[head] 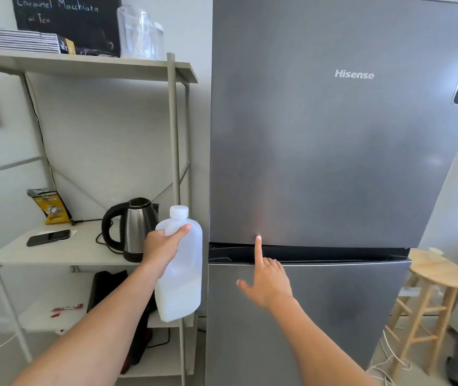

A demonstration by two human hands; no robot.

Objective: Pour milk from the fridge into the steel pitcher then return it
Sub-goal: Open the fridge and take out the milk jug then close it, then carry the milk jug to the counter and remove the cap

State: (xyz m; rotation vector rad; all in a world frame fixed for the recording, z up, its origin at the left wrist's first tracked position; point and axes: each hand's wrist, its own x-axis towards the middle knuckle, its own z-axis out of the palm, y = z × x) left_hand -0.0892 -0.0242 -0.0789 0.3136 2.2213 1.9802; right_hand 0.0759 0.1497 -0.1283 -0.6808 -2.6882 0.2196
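Observation:
A grey two-door fridge (333, 149) fills the right of the head view, both doors closed. My left hand (164, 246) grips the handle of a translucent white milk jug (180, 282) with a white cap, held upright just left of the fridge; a little milk shows low in it. My right hand (266, 280) points its index finger up, the tip touching the lower edge of the upper door at the dark gap between the doors; its other fingers are curled. No steel pitcher is in view.
A metal shelf rack (175, 135) stands left of the fridge, holding a steel electric kettle (133, 227), a black phone (48, 237) and a yellow bag (51, 207). A wooden stool (431, 280) stands to the right of the fridge, with cables on the floor.

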